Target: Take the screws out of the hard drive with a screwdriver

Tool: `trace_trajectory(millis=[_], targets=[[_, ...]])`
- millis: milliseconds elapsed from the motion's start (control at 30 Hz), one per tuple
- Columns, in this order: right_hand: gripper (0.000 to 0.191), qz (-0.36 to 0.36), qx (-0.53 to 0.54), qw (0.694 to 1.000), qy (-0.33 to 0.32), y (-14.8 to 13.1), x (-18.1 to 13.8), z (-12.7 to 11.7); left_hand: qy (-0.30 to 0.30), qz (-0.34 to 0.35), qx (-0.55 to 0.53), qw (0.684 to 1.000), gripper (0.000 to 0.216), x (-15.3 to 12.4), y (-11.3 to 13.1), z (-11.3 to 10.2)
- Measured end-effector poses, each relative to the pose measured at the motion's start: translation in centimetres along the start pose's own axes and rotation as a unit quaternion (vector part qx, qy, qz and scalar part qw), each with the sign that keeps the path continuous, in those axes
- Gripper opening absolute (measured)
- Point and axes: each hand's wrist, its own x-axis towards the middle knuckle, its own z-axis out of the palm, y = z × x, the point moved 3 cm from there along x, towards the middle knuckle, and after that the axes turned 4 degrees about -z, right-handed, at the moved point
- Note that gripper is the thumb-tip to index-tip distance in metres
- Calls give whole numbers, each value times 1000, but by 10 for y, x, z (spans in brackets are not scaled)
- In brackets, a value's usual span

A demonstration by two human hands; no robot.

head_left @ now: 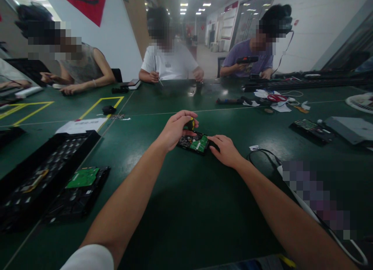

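A hard drive (194,142) lies circuit side up on the green table (186,192), its green board showing. My left hand (176,128) is closed round the black and yellow handle of a screwdriver (190,124), held upright over the drive. My right hand (225,149) rests on the drive's right edge with fingers curled against it, steadying it.
At the left lie a black tray (35,176) and a dismantled unit with a green board (83,177). Another drive (311,128) and a grey box (351,128) sit at the right, cables (264,155) near my right arm. Three people work across the table.
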Motion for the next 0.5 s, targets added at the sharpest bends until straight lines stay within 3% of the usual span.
trace_trajectory(millis=[200, 500], targets=[[46, -1, 1, 1000, 1, 1, 0, 1, -9, -2, -27, 1000, 17, 0, -4, 1], [45, -1, -3, 1000, 5, 3, -1, 3, 8, 40, 89, 995, 30, 1, -4, -1]])
